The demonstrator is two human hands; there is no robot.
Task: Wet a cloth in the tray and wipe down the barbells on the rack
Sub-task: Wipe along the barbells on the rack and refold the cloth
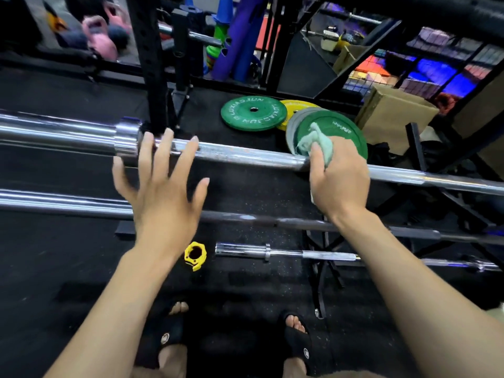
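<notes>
Right hand: our right hand [339,181] wraps the cloth [316,144] around the top bar [245,155], fingers and thumb curled over both.
Cloth: pale green, bunched, a tuft sticking up above our thumb; it sits on the top bar right of its middle, and a pale corner shows under our palm.
Left hand: our left hand [163,186] is spread wide, fingers straight and apart, holding nothing; the fingertips are over the top bar beside its collar [128,139], but we cannot tell if they touch.
Top bar: chrome, running across the view; the shaft between our hands looks speckled and dull.
Second bar: [68,204] lies below the top one, passing under both wrists.
Third bar: [286,252] shorter, lowest, near our right forearm.
Floor: black mat with a yellow clip [195,255] and green plates [253,113] beyond the bars.
Feet: in black sandals [298,339] at the bottom edge.
</notes>
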